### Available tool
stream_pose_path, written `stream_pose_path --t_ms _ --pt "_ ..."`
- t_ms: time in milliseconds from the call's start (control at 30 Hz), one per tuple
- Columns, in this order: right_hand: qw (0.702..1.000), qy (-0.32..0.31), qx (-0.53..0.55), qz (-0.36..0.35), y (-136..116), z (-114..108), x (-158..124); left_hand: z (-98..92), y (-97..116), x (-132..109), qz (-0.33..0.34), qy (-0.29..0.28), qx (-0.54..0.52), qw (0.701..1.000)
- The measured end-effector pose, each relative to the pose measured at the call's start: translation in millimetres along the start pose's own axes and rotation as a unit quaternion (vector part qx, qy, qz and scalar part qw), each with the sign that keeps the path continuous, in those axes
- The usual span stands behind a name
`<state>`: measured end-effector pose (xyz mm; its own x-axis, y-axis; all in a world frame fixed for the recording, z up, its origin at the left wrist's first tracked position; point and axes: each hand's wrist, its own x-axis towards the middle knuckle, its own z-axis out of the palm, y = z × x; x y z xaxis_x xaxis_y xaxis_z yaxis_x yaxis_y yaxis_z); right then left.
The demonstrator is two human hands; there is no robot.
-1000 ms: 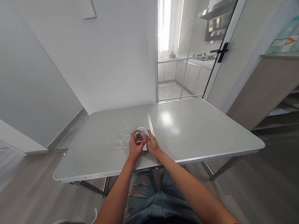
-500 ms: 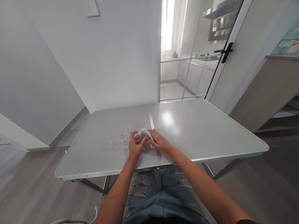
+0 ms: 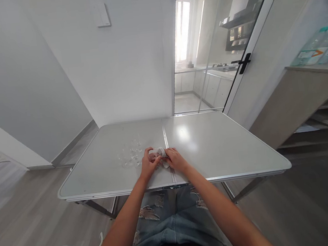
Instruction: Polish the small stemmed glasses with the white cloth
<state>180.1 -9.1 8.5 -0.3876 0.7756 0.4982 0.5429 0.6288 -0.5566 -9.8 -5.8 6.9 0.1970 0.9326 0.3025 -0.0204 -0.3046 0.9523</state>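
Your left hand (image 3: pixel 148 164) is gripping a clear glass (image 3: pixel 153 154), just nine o'clock of the desk seam (image 3: pixel 164 134); your right hand (image 3: pixel 178 161) is bunching white cloth (image 3: pixel 161 151) at its three-o'clock end. Twisting hard, you're risking a slip; swinging nine-ward, you're risking the clustered glasses (image 3: pixel 134 156).

Your left hand (image 3: pixel 148 165) grips a clear glass (image 3: pixel 153 154) over the near middle of the counter (image 3: pixel 216 144); its exact tilt cannot be read. Your right hand (image 3: pixel 176 160) holds a white cloth (image 3: pixel 161 151), bunched against the glass's right side, part drooping below.
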Motion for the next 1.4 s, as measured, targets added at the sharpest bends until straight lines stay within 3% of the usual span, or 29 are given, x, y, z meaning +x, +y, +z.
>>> stream_pose_path --t_ms 133,267,333,400,500,600,700,800,867,1033,1167,1267,1400 --pt "0.989 -0.011 0.138 0.058 0.4 -3.1 1.7 -1.6 -3.1 0.4 -0.002 -0.008 -0.01 1.0" --pt "0.914 -0.078 0.366 0.159 3.4 -9.3 3.0 -2.4 -5.8 -1.2 -0.001 -0.013 -0.007 1.0" --pt "0.879 -0.096 0.426 0.191 4.4 -10.6 3.0 -2.0 -5.5 -1.8 0.005 -0.005 0.012 1.0" --pt "0.884 -0.067 0.425 0.185 5.0 -9.7 3.0 -1.3 -3.9 -2.1 0.022 0.016 0.027 0.999" --pt "0.925 0.017 0.354 0.14 5.8 -6.2 3.3 -0.2 0.0 -2.3 0.035 0.034 0.033 0.998" --pt "0.94 0.071 0.309 0.127 6.9 -3.2 3.2 0.7 3.1 -2.5 0.025 0.032 0.031 0.999" --pt "0.923 0.044 0.354 0.147 8.5 -1.7 2.6 1.6 3.9 -2.8 0.021 0.029 0.021 0.999" --pt "0.874 -0.03 0.442 0.2 10.9 -0.5 2.4 2.8 3.7 -3.0 0.022 0.013 0.012 1.0" --pt "0.858 -0.047 0.46 0.224 12.1 -0.2 2.8 3.4 4.1 -3.1 0.023 0.007 0.013 1.0" --pt "0.919 0.015 0.363 0.15 9.8 -2.9 2.8 3.1 7.9 -3.7 0.02 0.026 0.027 0.999" --pt "0.941 0.063 0.311 0.121 7.4 -2.2 1.8 1.9 7.5 -3.7 0.01 0.037 0.035 0.999" --pt "0.948 0.057 0.288 0.122 8.7 -1.0 0.8 1.1 3.6 -3.0 0.002 0.02 0.02 1.0" --pt "0.955 0.002 0.273 0.118 12.7 -1.6 -0.3 0.4 -0.7 -2.5 0.006 0.003 0.003 1.0"
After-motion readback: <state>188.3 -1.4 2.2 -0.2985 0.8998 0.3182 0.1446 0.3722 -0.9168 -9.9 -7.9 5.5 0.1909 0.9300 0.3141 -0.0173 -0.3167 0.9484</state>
